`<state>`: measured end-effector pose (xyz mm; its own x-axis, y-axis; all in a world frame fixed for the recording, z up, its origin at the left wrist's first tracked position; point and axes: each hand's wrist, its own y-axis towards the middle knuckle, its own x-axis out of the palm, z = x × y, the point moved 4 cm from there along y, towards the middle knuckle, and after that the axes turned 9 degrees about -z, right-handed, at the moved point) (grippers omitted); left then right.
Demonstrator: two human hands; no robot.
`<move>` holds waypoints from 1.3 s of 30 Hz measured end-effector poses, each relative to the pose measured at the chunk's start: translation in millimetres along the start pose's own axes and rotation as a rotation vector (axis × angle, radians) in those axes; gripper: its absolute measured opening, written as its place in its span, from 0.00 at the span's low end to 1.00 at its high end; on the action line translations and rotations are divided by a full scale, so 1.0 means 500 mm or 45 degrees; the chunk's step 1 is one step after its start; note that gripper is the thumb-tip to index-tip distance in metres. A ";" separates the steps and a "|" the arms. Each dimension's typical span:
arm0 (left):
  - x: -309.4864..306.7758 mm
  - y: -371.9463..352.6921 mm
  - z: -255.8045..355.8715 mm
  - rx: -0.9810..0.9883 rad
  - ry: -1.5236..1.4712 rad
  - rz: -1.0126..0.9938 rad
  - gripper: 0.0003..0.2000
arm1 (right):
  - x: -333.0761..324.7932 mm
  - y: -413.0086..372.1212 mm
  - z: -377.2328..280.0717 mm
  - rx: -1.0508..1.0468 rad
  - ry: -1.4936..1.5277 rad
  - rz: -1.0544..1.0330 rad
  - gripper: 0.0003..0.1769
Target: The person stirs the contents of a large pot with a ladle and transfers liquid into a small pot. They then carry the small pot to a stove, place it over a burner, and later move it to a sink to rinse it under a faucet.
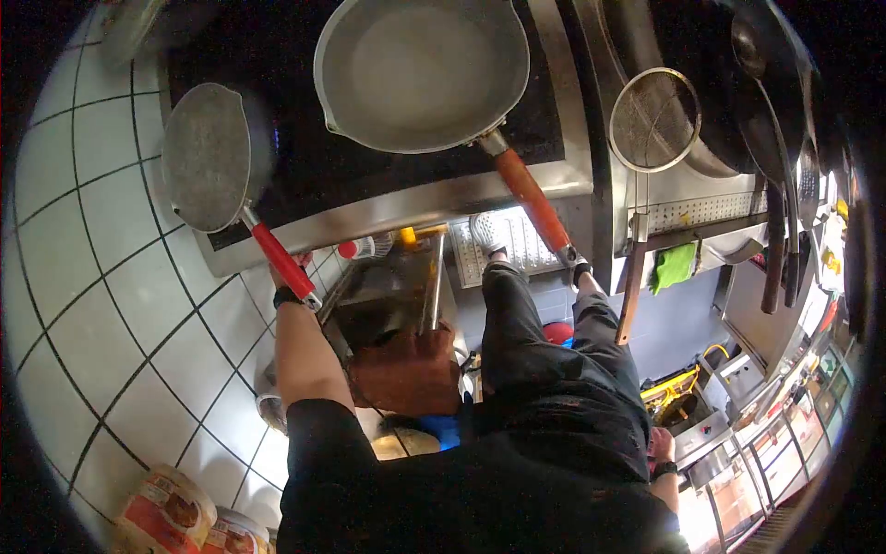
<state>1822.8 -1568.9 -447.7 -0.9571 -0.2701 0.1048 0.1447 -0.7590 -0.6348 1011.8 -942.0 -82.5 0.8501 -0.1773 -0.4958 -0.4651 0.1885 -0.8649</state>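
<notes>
My left hand (303, 260) lies mostly hidden beneath the red handle of a small grey saucepan (208, 159), at the left end of the black cooktop (305, 185). The handle passes over my wrist, which wears a dark band, and my fingers are covered. A larger grey pan (420, 74) with a worn orange-red handle rests on the cooktop in front of me, its handle pointing towards my legs. My right hand (662, 444) hangs low at my right side, beside a steel unit; it is small and dim here, its fingers indistinct.
A round wire strainer (655, 120) with a wooden handle and several ladles (783, 175) lie to the right. A green cloth (675, 266) hangs by the steel edge. White tiled wall (101, 323) bounds the left side, with labelled tubs (164, 510) at lower left.
</notes>
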 end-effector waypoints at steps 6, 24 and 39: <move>0.005 -0.004 -0.009 0.056 0.006 0.041 0.23 | -0.001 -0.007 -0.011 0.050 0.073 -0.101 0.14; -0.066 0.054 -0.088 0.160 0.290 -0.142 0.10 | -0.044 0.061 -0.028 -0.131 0.340 -0.116 0.13; 0.445 -0.442 0.313 0.172 -0.304 0.395 0.14 | 0.010 0.161 -0.199 -0.377 0.055 -0.300 0.13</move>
<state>1617.1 -1554.1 -164.3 -0.7802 -0.6160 0.1091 0.4640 -0.6868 -0.5594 954.0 -1023.9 -162.5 0.9341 -0.2242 -0.2780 -0.3147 -0.1488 -0.9375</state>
